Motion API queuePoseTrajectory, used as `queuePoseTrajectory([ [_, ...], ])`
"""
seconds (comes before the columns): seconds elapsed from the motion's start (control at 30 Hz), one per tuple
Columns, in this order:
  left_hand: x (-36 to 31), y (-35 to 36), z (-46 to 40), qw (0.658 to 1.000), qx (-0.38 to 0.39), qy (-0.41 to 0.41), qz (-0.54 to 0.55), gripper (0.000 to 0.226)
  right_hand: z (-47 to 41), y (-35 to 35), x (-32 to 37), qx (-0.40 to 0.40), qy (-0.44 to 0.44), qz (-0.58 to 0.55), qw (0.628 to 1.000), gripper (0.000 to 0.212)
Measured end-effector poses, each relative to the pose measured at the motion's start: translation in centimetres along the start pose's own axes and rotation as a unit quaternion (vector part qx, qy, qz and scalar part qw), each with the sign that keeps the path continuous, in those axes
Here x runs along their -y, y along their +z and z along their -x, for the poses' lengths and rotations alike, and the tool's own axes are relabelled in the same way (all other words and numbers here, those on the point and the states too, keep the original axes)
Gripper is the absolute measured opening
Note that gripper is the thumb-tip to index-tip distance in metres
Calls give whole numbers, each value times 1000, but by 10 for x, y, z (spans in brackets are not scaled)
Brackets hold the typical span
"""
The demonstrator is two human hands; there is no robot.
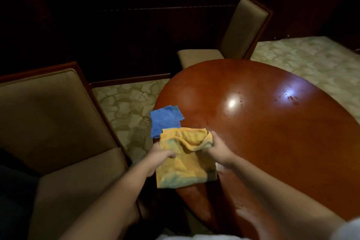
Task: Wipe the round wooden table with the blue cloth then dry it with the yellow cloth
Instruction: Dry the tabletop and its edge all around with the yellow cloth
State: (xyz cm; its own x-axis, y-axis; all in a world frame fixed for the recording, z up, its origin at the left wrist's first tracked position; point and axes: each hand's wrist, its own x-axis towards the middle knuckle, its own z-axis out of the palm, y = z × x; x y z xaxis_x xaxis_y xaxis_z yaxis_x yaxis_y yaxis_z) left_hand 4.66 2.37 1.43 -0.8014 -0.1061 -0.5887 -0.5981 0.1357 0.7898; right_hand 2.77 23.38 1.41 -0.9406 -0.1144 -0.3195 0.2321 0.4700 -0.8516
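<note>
Head view: we grip the yellow cloth (183,161) in both fists, left hand (162,155) at nine o'clock, right hand (216,147) at three, above the table (272,122) edge. We should bunch it flat before drying. Blue cloth (165,120) lies beyond, at eleven o'clock.

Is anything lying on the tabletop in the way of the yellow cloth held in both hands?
Only the blue cloth, at the round wooden table's left edge, just beyond the yellow cloth; nothing else visible.
</note>
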Motion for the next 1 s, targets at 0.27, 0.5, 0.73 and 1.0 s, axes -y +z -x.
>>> queuePoseTrajectory([
  [0.27, -39, 26, 44, 972, -9, 202, -116, 46, 38, -66, 7, 22, -65, -61, 996, 43],
  [0.5, 39, 32, 52, 712, 25, 490, -503, 44, 76, -70, -58, 44, -337, 393, 855, 25],
  [0.73, 86, 39, 66, 696, 143, 411, -572, 34, 101, -58, -101, 185, -241, 435, 848, 41],
  [1.0, 56, 39, 57, 810, 96, 298, -495, 29, 77, -59, -63, 186, -119, 399, 890, 24],
])
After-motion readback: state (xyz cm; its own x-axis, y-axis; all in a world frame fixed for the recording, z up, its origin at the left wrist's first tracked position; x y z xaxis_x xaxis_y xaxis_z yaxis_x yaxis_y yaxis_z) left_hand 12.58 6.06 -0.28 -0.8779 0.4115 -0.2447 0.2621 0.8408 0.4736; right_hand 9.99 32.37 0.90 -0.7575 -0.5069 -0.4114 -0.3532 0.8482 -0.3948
